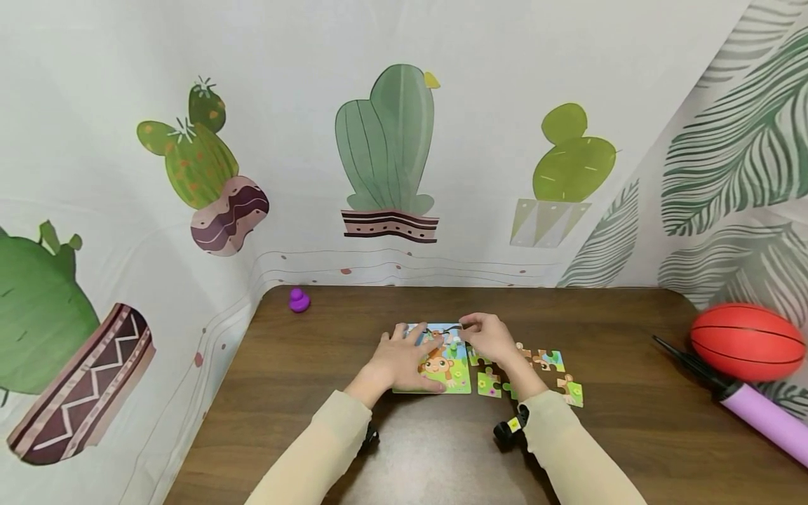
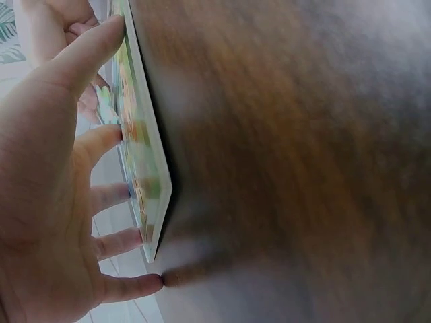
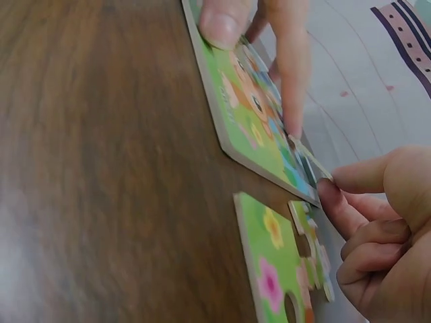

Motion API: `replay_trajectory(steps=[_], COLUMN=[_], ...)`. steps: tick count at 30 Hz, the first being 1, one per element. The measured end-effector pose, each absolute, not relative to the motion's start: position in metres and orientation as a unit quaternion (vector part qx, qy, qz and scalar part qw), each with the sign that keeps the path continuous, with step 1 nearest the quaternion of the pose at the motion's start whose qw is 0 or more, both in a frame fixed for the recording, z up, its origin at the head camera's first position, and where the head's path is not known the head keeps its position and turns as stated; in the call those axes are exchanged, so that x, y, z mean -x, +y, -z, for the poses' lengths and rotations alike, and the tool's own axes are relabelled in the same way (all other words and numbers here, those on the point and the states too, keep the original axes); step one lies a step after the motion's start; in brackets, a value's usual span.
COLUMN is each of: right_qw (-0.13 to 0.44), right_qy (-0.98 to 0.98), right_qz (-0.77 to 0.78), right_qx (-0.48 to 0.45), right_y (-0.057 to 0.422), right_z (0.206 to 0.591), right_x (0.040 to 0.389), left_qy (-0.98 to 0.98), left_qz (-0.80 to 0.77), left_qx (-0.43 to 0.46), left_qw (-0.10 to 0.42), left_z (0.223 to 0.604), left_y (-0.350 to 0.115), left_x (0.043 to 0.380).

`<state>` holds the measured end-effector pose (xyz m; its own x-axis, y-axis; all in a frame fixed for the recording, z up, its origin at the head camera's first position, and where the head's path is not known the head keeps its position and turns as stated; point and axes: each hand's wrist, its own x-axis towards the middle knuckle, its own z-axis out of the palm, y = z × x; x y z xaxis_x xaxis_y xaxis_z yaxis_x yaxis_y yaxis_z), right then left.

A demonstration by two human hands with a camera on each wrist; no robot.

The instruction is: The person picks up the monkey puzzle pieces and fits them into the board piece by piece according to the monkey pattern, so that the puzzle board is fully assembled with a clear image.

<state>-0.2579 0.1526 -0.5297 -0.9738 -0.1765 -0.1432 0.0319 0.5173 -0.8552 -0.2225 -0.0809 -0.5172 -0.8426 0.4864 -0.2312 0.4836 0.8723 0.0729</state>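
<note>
My left hand rests with spread fingers on a jigsaw puzzle board printed with a monkey. In the left wrist view, its fingertips touch the board's surface and edge, and the little finger reaches the table. At the board's far right corner, my right hand pinches a thin puzzle piece between thumb and fingers. The piece is tilted, one end over the board near a left fingertip. Loose pieces lie right of the board, among them a green flowered piece and a corner piece. My right forearm hides some of them.
On the brown wooden table, a purple toy duck stands at the far left corner. A red ball and a pump with a lilac barrel lie at the right. A cactus-printed cloth hangs behind.
</note>
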Motion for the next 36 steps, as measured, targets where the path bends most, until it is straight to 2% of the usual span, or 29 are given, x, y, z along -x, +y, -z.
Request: replay_trajectory(steps=[36], right_qw=[0.116], right_qy=[0.891], right_qz=[0.439], right_qx=[0.000], right_y=[0.136], right_z=[0.525], right_x=[0.258], left_qy=[0.961], left_qz=[-0.001], left_qx=[-0.250], left_qw=[0.118], left_z=[0.517], left_y=[-0.080], left_x=[0.223])
